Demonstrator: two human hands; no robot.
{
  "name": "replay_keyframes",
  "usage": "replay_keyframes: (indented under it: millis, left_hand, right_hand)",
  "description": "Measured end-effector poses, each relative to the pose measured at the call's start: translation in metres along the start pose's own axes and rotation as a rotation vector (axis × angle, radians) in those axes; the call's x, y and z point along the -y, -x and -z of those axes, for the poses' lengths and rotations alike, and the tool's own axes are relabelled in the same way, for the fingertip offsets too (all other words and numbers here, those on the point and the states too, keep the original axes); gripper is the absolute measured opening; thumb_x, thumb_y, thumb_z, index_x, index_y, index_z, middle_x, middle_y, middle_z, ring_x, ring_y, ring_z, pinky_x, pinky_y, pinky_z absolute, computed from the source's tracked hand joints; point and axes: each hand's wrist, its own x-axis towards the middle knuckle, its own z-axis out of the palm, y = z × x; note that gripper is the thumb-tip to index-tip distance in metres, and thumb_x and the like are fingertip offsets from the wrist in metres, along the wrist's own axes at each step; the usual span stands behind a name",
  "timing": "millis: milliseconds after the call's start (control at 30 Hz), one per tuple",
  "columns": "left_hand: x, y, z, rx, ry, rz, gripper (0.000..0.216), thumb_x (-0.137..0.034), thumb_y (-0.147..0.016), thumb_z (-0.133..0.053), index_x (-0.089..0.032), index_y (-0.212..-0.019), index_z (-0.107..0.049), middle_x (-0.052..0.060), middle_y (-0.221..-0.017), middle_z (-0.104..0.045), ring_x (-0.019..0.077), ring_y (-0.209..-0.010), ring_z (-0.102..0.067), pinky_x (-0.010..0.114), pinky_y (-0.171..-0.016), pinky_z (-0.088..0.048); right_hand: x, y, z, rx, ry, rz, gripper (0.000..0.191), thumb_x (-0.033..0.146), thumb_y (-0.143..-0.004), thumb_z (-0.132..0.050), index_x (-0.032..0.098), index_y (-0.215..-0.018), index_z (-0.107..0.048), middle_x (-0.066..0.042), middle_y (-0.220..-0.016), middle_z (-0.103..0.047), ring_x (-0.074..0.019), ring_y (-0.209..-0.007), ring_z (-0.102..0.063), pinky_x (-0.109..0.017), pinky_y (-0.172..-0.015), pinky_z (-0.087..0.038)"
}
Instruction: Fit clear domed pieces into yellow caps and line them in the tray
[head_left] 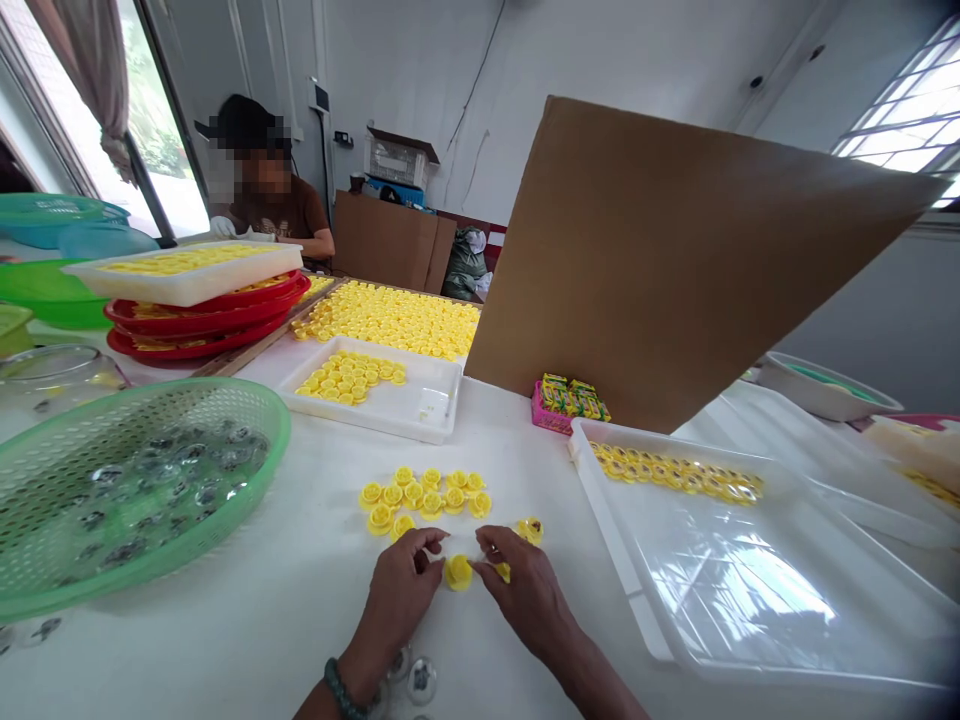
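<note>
A small round yellow plastic piece (458, 573) sits between my hands, low over the white table. My left hand (405, 580) has its thumb and forefinger curled at the piece's left side. From the right, my right hand (525, 580) brings its thumb to the piece's edge, fingers bent. Whether a clear part is also between the fingertips, I cannot tell. Another yellow piece is partly hidden under my right hand. Just beyond lie several loose yellow pieces (431, 505), and one with a clear cover (531, 530). Clear round covers (421, 680) with dark figures lie by my left wrist.
Left stands a green basket (274, 425) of clear covers. A white tray (442, 420) holds yellow pieces; a larger tray (622, 570) at right has rows of them. Behind are a pink basket (551, 418), a cardboard sheet (637, 260), stacked red trays (202, 325) and a person (300, 210).
</note>
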Motion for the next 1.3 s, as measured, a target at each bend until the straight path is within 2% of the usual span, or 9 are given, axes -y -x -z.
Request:
replay_keyframes:
  millis: [67,167,300,500,600,833,1067,1300]
  left_hand:
    - [0.002,0.0,-0.001,0.03,-0.111,-0.012,0.033,-0.013,-0.067,-0.05,-0.019,-0.096,-0.064,0.001,-0.086,-0.062,0.0137,-0.065,-0.054,0.025,-0.066,-0.043]
    - [0.003,0.001,-0.005,0.045,-0.197,-0.009,0.034,-0.008,-0.067,-0.047,-0.019,-0.095,-0.064,0.001,-0.083,-0.062,0.0139,-0.068,-0.056,0.024,-0.066,-0.042]
    - [0.004,0.002,-0.007,0.058,-0.209,0.031,0.023,-0.013,-0.07,-0.051,-0.019,-0.088,-0.064,0.0,-0.074,-0.063,0.0148,-0.068,-0.057,0.023,-0.064,-0.041]
    - [0.006,0.001,-0.008,0.058,-0.188,0.018,0.018,-0.019,-0.075,-0.048,-0.02,-0.082,-0.064,-0.001,-0.071,-0.065,0.0151,-0.067,-0.059,0.023,-0.063,-0.041]
    - [0.009,-0.001,-0.01,0.059,-0.161,-0.001,0.018,-0.022,-0.076,-0.048,-0.02,-0.08,-0.065,0.0,-0.073,-0.066,0.0157,-0.069,-0.06,0.023,-0.064,-0.041]
    - [0.01,-0.007,-0.015,0.056,-0.123,-0.025,0.019,-0.023,-0.074,-0.046,-0.019,-0.075,-0.065,0.001,-0.069,-0.066,0.0166,-0.064,-0.058,0.024,-0.059,-0.04]
    - [0.006,-0.009,-0.017,0.072,-0.102,-0.035,0.021,-0.021,-0.071,-0.045,-0.019,-0.073,-0.066,0.0,-0.065,-0.065,0.0158,-0.061,-0.057,0.023,-0.058,-0.039]
    - [0.006,-0.011,-0.019,0.078,-0.08,0.015,0.023,-0.02,-0.066,-0.046,-0.018,-0.074,-0.068,0.0,-0.061,-0.064,0.016,-0.059,-0.057,0.023,-0.058,-0.04]
  right_hand:
    - [0.0,-0.002,0.005,0.077,0.029,0.024,0.026,0.01,-0.078,-0.054,0.021,-0.101,-0.057,-0.004,-0.093,-0.059,-0.0154,-0.072,-0.058,-0.029,-0.067,-0.049]
    - [0.0,-0.002,0.008,0.131,0.062,0.054,0.038,0.007,-0.079,-0.048,0.022,-0.114,-0.052,-0.008,-0.106,-0.054,-0.0165,-0.08,-0.058,-0.03,-0.07,-0.05]
    - [-0.007,0.002,0.003,0.136,0.067,0.071,0.049,0.008,-0.08,-0.046,0.02,-0.127,-0.038,-0.009,-0.101,-0.058,-0.0199,-0.088,-0.058,-0.034,-0.076,-0.049]
    - [-0.009,-0.003,0.002,0.19,0.045,0.046,0.027,0.008,-0.079,-0.049,0.02,-0.103,-0.051,-0.004,-0.093,-0.061,-0.0173,-0.08,-0.058,-0.03,-0.071,-0.048]
    - [-0.003,-0.009,0.006,0.213,0.047,0.103,0.028,0.006,-0.079,-0.048,0.021,-0.102,-0.056,-0.005,-0.101,-0.059,-0.0168,-0.089,-0.057,-0.028,-0.077,-0.046]
    - [0.001,-0.013,0.004,0.282,0.063,0.138,0.022,0.006,-0.081,-0.044,0.02,-0.085,-0.06,-0.002,-0.087,-0.063,-0.0154,-0.079,-0.059,-0.024,-0.069,-0.046]
    - [0.0,-0.008,0.002,0.266,-0.065,0.099,0.02,0.013,-0.084,-0.046,0.023,-0.092,-0.061,-0.001,-0.084,-0.066,-0.0161,-0.08,-0.059,-0.025,-0.072,-0.044]
    - [-0.005,-0.004,-0.007,0.262,0.036,0.223,0.019,0.009,-0.083,-0.048,0.02,-0.071,-0.057,0.002,-0.07,-0.06,-0.0137,-0.069,-0.056,-0.023,-0.066,-0.042]
